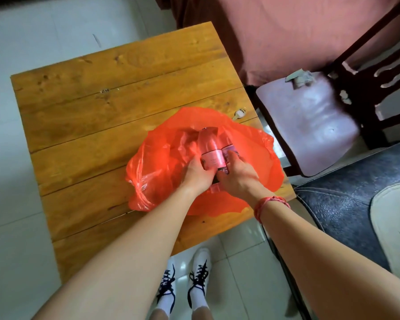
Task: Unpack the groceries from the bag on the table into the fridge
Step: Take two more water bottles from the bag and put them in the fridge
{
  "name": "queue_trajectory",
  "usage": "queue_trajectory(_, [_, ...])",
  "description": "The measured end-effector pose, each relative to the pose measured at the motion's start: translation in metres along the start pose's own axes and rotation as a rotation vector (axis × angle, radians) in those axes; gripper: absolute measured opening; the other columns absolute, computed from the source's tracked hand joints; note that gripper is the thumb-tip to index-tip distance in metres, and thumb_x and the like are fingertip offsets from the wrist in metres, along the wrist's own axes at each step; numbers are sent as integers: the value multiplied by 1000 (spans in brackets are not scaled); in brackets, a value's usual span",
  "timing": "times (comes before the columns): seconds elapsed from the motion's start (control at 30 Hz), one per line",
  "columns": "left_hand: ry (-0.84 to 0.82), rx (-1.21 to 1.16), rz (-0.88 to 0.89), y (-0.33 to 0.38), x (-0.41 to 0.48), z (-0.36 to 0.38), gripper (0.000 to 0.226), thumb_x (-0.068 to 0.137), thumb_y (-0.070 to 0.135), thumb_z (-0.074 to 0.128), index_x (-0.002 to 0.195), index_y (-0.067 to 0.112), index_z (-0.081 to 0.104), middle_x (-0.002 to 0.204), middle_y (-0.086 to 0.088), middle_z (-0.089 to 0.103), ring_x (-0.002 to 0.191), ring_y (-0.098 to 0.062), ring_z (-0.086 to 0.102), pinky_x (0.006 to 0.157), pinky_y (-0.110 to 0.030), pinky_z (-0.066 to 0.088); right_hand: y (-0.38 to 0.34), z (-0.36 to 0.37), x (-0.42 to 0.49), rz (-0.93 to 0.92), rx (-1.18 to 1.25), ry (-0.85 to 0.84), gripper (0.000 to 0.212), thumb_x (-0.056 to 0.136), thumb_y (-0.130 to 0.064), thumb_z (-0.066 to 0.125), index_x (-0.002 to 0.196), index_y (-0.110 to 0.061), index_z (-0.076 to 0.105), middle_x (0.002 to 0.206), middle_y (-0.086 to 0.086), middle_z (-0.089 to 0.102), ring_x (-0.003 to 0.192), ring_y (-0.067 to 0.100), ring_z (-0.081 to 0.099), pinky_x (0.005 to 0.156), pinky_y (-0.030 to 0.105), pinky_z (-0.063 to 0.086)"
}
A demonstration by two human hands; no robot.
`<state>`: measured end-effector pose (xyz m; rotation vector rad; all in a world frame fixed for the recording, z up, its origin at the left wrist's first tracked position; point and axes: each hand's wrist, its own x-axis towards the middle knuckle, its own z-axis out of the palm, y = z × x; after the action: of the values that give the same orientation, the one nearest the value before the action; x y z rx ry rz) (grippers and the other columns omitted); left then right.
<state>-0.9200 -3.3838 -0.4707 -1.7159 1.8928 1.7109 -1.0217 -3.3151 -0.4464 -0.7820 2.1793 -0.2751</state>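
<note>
**A:** How many bottles are there?

**B:** Two. The pink-label bottle [210, 148] and the purple-label bottle [228, 141] lie side by side, touching, inside one orange bag [256, 167].

**A:** And the hands?

**B:** Both are busy. The left hand [195, 174] grips the pink-label bottle, with its fingers curled round the lower part. The right hand [237, 176] holds the purple-label bottle, its fingers bent over the label. There is one red wristband [271, 203] on the right wrist.

**A:** Where is the bag?

**B:** It is spread open on the near right part of a wooden table [102, 100] made of planks. One key [239, 113] lies just beyond the bag, near the table's right edge.

**A:** What about the room?

**B:** The floor [21, 42] is pale tile. One dark wooden chair [310, 121] with a shiny cushion stands right of the table. A pink cloth [286, 31] hangs behind it, and a dark mat [337, 204] lies nearer on the right. Two white shoes [185, 280] with dark laces show below the table's near edge.
</note>
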Motion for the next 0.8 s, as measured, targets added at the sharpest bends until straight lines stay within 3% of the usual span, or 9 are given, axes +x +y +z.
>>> queue_trajectory(0.1, [-1,-88,-54,-2,15,14,41,91,28,64,127,12,52,119,-10,63,110,-29,60,80,-29,43,7,-2,17,40,-24,-3,42,94,-30,56,134,-22,46,119,11,51,93,36,62,75,30,42])
queue_trajectory(0.17, [-5,-123,-88,-1,21,21,48,92,27,64,134,11,47,124,-9,61,112,-28,58,82,-29,43,12,-4,25,41,-40,17,41,93,-34,58,130,-22,45,111,7,45,82,29,60,73,33,46])
queue_trajectory(0.23, [7,-142,-122,0,27,28,55,91,28,67,137,11,43,127,-10,59,114,-28,58,89,-32,46,16,-6,33,42,-66,30,44,91,-35,60,128,-19,45,115,12,46,88,33,60,77,38,50])
queue_trajectory(0.37, [14,-123,-181,0,39,37,62,82,36,75,132,14,45,127,-8,59,113,-28,59,96,-40,50,26,-9,48,99,-12,3,48,85,-23,63,128,-13,44,116,16,57,91,35,63,72,36,49])
queue_trajectory(0.53, [45,-61,-235,1,47,47,85,52,48,82,123,14,52,118,-9,64,106,-31,63,91,-43,54,44,-3,61,86,39,-13,53,87,-14,61,134,-15,37,106,13,62,86,30,59,76,35,47])
queue_trajectory(0.67, [61,-107,-270,2,52,51,87,53,48,86,124,15,49,121,-9,62,110,-31,61,94,-43,52,50,-4,67,67,38,-9,60,88,-11,65,139,-16,34,102,11,61,82,27,59,65,32,48])
queue_trajectory(0.8, [55,-146,-265,0,49,52,80,57,48,84,121,18,47,120,-7,61,108,-29,60,95,-44,52,51,-6,68,40,15,-20,58,87,-13,66,137,-14,37,101,7,59,89,29,60,72,34,46])
